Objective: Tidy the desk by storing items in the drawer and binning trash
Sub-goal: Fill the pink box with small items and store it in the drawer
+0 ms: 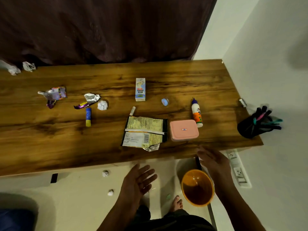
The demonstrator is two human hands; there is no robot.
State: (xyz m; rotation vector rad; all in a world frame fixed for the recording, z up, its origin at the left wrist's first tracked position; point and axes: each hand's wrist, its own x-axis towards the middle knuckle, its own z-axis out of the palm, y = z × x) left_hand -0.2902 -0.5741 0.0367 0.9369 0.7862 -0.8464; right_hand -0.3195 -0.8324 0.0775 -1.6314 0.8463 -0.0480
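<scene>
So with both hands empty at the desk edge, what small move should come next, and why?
Probably the right hand reaches forward for the flattened snack wrapper. It is the trash lying closest to the near edge, both hands are open and empty, and the orange bin stands on the floor just below for an easy drop.

Wooden desk (50, 147) set into a corner: dark curtain (100, 30) behind, white wall (275, 47) at right with sockets (239, 172) below the desktop, and pale floor (75, 197) beneath.
</scene>
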